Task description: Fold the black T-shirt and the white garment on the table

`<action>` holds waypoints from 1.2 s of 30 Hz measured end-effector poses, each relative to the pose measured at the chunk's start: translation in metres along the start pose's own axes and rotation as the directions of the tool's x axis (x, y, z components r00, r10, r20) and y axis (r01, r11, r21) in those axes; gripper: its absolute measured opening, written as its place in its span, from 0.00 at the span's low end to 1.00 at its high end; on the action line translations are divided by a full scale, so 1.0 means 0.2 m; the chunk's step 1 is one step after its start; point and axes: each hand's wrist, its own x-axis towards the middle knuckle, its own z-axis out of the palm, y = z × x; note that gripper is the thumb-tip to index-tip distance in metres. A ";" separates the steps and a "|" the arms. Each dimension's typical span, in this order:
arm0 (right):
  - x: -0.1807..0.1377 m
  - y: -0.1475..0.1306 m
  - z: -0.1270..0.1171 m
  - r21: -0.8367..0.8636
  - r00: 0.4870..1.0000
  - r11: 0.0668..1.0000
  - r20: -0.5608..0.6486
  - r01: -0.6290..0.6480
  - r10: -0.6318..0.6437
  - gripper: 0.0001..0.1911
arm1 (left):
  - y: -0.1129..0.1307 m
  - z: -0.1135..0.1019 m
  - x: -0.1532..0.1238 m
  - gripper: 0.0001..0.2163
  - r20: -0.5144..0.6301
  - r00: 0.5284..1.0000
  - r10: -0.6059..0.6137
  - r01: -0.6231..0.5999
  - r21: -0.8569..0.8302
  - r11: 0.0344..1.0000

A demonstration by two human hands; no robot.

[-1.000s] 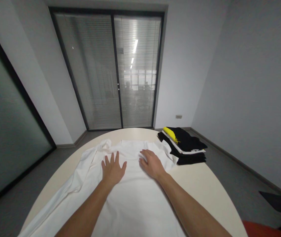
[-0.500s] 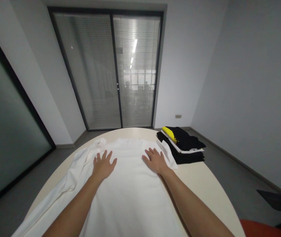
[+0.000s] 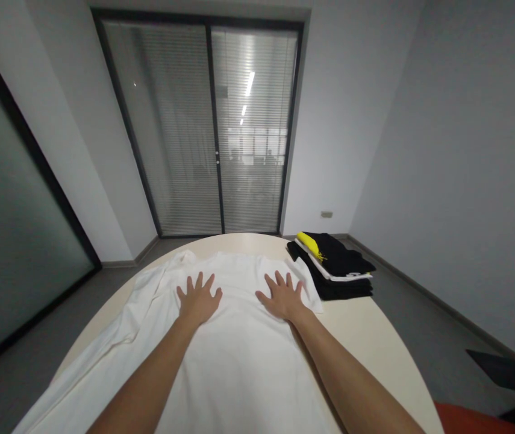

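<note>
Pressure is put on the white garment (image 3: pixel 239 361) by the left hand (image 3: pixel 198 299) and right hand (image 3: pixel 283 298), spread flat with nothing grasped, seemingly to hold it smooth.

Worn on the head, looking forward and down. Close over the round cream tabletop (image 3: pixel 374 337), facing dark-framed glass doors (image 3: pixel 212 132) beyond.

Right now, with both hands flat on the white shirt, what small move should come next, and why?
Probably slide the left hand outward over the rumpled left side of the shirt while the right hand rests flat. The cloth between the hands looks smooth, but that left side lies bunched toward the table edge.
</note>
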 end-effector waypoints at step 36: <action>0.05 0.18 -0.19 0.118 0.924 0.948 -0.218 -0.295 0.315 0.35 | 0.28 -0.13 -0.27 0.33 0.136 0.712 0.689 -0.646 -0.260 0.718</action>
